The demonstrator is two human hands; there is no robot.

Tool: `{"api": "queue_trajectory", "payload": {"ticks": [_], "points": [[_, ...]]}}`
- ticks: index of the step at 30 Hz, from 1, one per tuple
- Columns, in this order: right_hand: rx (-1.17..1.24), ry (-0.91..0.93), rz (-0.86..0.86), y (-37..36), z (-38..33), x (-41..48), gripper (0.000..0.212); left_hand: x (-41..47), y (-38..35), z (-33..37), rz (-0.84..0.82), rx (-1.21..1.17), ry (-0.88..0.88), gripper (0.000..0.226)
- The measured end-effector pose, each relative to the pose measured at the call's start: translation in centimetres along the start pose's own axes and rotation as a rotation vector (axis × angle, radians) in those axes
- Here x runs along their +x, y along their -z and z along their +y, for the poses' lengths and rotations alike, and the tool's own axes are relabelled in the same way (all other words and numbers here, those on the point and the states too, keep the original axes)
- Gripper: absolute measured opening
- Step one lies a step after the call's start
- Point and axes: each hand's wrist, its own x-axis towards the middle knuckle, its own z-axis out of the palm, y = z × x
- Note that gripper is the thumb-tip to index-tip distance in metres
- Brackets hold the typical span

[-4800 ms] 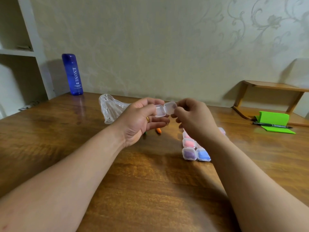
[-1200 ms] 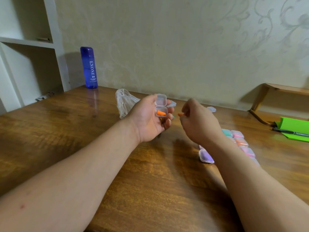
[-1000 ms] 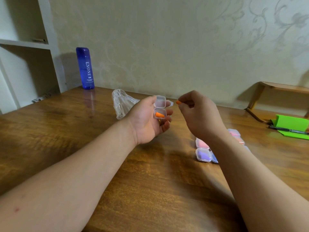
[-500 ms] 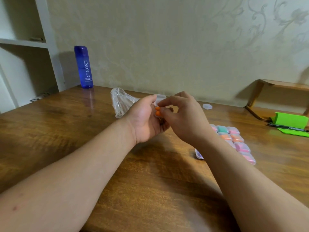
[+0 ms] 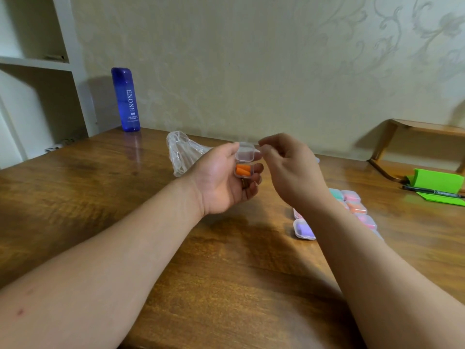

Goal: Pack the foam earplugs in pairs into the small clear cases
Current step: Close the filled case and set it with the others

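The left hand was cupped palm up above the table, its thumb and curled fingers holding a small clear case. The case stood open, with its lid tipped up on the side away from the palm. 2 orange earplugs lay side by side in the base, right above the fingers that held it.

The right hand hung just beside the grip, on its right. Its fingers were loosely curled and its fingertips were at the lid's right edge. Whether they pinched the lid or only came close could not be told.

Below and to the right of the grip, partly hidden by the right forearm, a cluster of shut cases with colored contents lay on the table. A crumpled plastic bag lay just behind the left hand. A blue bottle stood well beyond it to the left, by the wall.
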Motion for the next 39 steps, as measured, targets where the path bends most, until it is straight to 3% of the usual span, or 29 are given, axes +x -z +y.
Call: {"api": "queue_trajectory", "payload": {"ticks": [7,11,15,17,21,24,30,34,39], "points": [[0.157,-0.093,-0.129,0.5,0.0,-0.2,0.038,-0.1,-0.3,-0.2,-0.031,0.017,0.055,0.058],[0.108,0.003,-0.152,0.4,-0.8,-0.5,0.032,0.0,0.3,0.2,0.004,-0.053,0.034,0.062],[-0.038,0.12,-0.203,-0.1,-1.1,-1.3,0.011,0.1,0.9,0.7,0.035,-0.077,0.001,0.067],[-0.12,0.188,-0.219,-0.6,-1.0,-1.6,0.012,0.1,1.0,0.8,0.028,-0.095,0.005,0.067],[-0.168,0.195,-0.213,-0.6,-0.8,-1.5,0.023,-0.2,0.6,0.7,-0.019,-0.061,0.002,0.058],[-0.119,0.16,-0.177,-0.1,-0.4,-1.0,0.03,-0.3,0.2,0.4,-0.041,0.02,-0.056,0.04],[-0.07,0.094,-0.226,1.5,0.4,0.0,0.055,0.0,0.0,-0.2,0.022,0.097,-0.118,0.019],[-0.022,0.034,-0.126,3.3,0.5,0.9,0.033,-0.1,-0.2,-0.2,0.051,0.111,-0.094,0.014],[-0.061,0.029,-0.193,3.6,0.9,1.0,0.028,0.0,-0.6,-0.9,0.048,0.158,-0.092,0.013]]}}
